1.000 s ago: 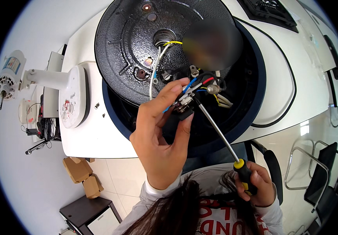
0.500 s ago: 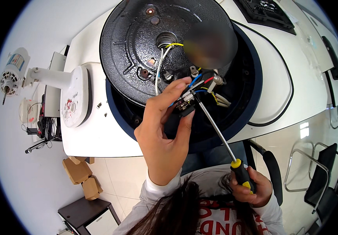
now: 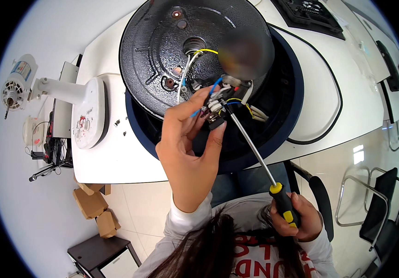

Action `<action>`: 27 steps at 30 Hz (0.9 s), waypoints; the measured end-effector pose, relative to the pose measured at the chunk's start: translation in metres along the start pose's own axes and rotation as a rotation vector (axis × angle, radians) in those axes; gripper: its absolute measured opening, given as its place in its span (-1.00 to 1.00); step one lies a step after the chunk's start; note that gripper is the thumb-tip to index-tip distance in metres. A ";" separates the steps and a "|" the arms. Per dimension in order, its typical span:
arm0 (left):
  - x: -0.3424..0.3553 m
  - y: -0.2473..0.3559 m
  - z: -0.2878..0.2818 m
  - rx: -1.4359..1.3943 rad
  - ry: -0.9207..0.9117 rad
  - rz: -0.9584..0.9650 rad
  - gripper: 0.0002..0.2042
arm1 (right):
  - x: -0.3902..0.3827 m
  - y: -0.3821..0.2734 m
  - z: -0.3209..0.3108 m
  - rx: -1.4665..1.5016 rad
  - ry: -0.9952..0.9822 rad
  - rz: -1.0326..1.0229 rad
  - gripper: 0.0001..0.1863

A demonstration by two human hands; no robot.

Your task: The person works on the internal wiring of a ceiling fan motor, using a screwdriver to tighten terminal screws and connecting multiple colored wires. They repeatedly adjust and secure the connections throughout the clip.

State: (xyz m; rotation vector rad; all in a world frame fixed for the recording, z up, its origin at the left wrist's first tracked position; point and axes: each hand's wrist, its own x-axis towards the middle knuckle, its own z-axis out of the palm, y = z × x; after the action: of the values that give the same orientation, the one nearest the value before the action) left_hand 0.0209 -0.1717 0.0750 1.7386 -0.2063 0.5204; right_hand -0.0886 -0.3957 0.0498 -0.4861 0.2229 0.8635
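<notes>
My left hand (image 3: 188, 162) pinches a small dark component (image 3: 215, 116) with blue, white and other wires. My right hand (image 3: 299, 217) grips a screwdriver (image 3: 252, 148) with a black and yellow handle; its tip touches the component near my left fingertips. Above them is a round black metal plate (image 3: 153, 55) with a coiled hole, white and yellow wires, and a blurred dark round patch at its right. The plate rests in a larger dark blue round housing (image 3: 285, 123).
A white table (image 3: 97, 167) carries a disassembled fan stand (image 3: 88, 116) at left, small screws, a black cord and an open black case (image 3: 308, 14) at back right. Cardboard boxes (image 3: 88, 204), a dark cabinet (image 3: 93, 250) and chairs (image 3: 375, 204) stand around it.
My left hand and the component have shifted slightly up. The screwdriver and my right hand have moved a little up and left, with the tip staying at the component.
</notes>
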 end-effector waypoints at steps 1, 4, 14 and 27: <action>0.000 0.000 0.001 -0.013 0.018 0.016 -0.57 | 0.000 -0.002 0.005 -0.159 0.043 -0.047 -0.46; 0.000 0.000 0.001 -0.050 0.041 0.007 -0.57 | -0.001 -0.003 0.014 -0.279 0.117 -0.080 -0.46; 0.000 -0.001 0.002 -0.040 0.036 0.016 -0.57 | 0.008 0.014 0.023 -1.155 0.556 -0.591 -0.59; 0.000 0.004 0.002 0.019 -0.026 -0.007 -0.63 | -0.004 0.002 0.027 -0.694 0.353 -0.232 -0.58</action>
State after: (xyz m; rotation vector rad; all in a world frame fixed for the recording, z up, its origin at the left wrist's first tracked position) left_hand 0.0200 -0.1740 0.0784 1.7651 -0.2142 0.4959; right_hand -0.0925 -0.3836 0.0744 -1.2916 0.1799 0.6057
